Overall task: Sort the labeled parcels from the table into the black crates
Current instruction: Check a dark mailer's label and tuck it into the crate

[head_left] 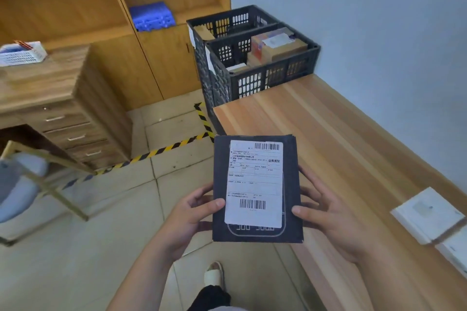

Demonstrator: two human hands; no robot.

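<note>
- Label (254,183) print on our dark parcel (257,189) is too blurry to read.
- Left hand (194,217) and right hand (326,219) both grip its sides, thumbs on top.

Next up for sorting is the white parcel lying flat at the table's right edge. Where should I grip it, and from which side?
Probably from above: the white parcel lies flat and thin on the table, so pinch its two long edges with thumb and fingers. Its near corner touches another white parcel, so take the far half.
</note>
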